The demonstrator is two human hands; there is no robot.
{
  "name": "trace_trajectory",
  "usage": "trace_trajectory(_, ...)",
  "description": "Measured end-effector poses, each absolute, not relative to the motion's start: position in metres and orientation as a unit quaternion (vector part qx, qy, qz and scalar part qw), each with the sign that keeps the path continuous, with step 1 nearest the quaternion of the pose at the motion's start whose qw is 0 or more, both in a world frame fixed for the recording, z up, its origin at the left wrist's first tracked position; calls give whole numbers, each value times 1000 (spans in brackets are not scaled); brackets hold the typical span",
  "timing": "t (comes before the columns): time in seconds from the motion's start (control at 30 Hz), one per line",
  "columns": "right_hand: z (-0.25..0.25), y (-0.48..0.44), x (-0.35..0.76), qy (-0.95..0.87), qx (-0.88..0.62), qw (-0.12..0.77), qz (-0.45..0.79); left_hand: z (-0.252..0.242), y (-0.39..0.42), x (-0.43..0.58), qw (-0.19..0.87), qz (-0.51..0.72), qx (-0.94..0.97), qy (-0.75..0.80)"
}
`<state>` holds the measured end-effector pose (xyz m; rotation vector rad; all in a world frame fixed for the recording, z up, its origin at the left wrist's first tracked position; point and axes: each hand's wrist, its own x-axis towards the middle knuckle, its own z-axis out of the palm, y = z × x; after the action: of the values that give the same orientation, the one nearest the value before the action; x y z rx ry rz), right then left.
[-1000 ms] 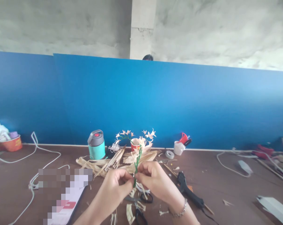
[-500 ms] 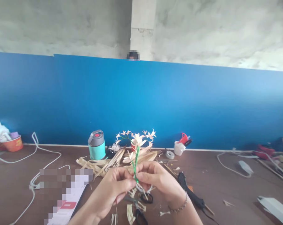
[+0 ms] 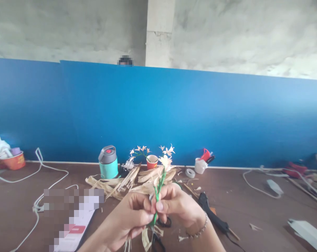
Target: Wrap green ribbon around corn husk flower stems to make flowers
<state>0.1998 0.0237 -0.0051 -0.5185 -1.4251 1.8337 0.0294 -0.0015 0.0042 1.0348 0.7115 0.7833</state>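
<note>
An artificial flower (image 3: 161, 178) with pale petals and a green-wrapped stem stands between my hands, leaning slightly right. My left hand (image 3: 139, 213) pinches the lower stem between thumb and fingers. Just above it, the fingertips of my right hand (image 3: 178, 206) are closed round the same stem. Below the hands lie scissors with black handles (image 3: 158, 242), partly covered, and some husk scraps (image 3: 146, 240). Dried husks (image 3: 132, 182) are spread behind the hands. More small pale flowers (image 3: 141, 149) on a green stem rise from an orange paper cup (image 3: 152, 162).
A black glue gun (image 3: 213, 215) lies right of my right hand. Toward the blue partition (image 3: 200, 112) stand a teal flask (image 3: 108, 168), a tape roll (image 3: 190, 173) and a white cup of tools (image 3: 200, 166). White cords (image 3: 53, 182) cross the table's left side. Someone's head (image 3: 125, 60) shows above the partition.
The held flower has tilted right and sits lower, uncovering the paper cup. More green stem now shows below my fingers. The head behind the partition has shifted left.
</note>
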Motion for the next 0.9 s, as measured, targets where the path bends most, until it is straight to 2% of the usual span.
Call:
trace_trajectory(0.13,-4,22,200,-558,-226,387,698,-2,1,29,703,353,508,352)
trace_trajectory(0.33,5,20,197,-582,-320,403,630,2,2,28,538,367,630,423)
trace_trajectory(0.47,5,21,196,-590,-372,395,597,5,2,30,482,371,640,469)
trace_trajectory(0.6,7,20,198,-600,-370,384,596,4,0,31,544,350,586,487)
trace_trajectory(0.73,10,18,201,-611,-359,369,601,1,-1,31,634,350,532,439)
trace_trajectory(0.9,12,17,202,-614,-368,367,593,-4,1,31,650,371,517,416)
